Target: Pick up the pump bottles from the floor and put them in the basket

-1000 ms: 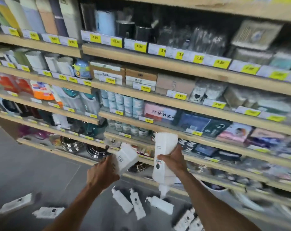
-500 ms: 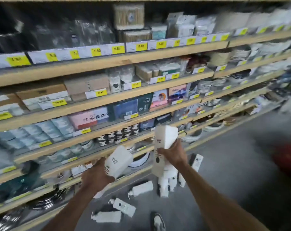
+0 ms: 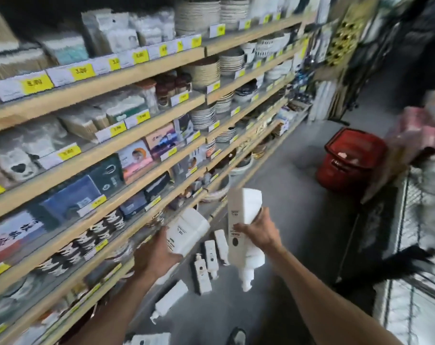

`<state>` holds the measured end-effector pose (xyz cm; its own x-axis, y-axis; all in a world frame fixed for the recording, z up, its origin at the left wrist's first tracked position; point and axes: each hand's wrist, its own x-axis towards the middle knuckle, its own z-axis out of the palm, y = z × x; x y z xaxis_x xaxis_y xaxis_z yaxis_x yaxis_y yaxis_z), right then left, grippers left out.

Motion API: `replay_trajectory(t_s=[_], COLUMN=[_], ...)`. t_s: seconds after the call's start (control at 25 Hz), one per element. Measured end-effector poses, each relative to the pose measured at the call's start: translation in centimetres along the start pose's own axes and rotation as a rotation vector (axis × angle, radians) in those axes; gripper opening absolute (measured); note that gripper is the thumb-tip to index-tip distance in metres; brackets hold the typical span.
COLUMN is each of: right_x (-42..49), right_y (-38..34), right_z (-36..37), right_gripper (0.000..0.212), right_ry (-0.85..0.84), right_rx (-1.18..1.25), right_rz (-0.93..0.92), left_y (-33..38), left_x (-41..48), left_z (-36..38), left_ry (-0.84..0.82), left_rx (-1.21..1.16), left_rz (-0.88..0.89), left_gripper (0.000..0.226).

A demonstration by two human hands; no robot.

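the left hand [image 3: 154, 257] is wrapped around a white pump bottle [image 3: 186, 230], fingers curled under its lower half so the base tilts up toward the shelves [image 3: 141, 73]. the right hand [image 3: 257, 232] grips a second, taller pump bottle [image 3: 244, 220] about its middle, fingers pressed round the side, pump head hanging down. two bottles held, one per hand. on the grey floor [image 3: 298, 220] below them lie at least five more white pump bottles [image 3: 202, 275], three close together just beneath the hands, one nearer the feet, one at the bottom edge. one red basket [image 3: 351, 160] stands on the floor well apart, further down the aisle
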<state>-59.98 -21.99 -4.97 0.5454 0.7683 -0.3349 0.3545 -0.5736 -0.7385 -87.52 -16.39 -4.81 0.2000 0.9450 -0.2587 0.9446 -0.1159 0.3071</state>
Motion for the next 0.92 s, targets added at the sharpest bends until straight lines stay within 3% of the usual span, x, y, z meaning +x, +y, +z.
replay_trajectory(t_s=[0.44,0.92], right_x=[6.9,17.4], right_y=[9.2,12.3], right_z=[-14.3,-21.3], right_gripper=[0.078,0.086], right_ry=[0.227,0.390], right_rx=[0.056,0.068], right_rz=[0.244,0.396], left_y=[14.7,29.0], left_x=[8.9,25.0], left_z=[5.0,9.1], left_ry=[-0.119,-0.269], left_rx=[0.050,0.036], left_rz=[0.199,0.424], left_gripper=[0.070,0.071])
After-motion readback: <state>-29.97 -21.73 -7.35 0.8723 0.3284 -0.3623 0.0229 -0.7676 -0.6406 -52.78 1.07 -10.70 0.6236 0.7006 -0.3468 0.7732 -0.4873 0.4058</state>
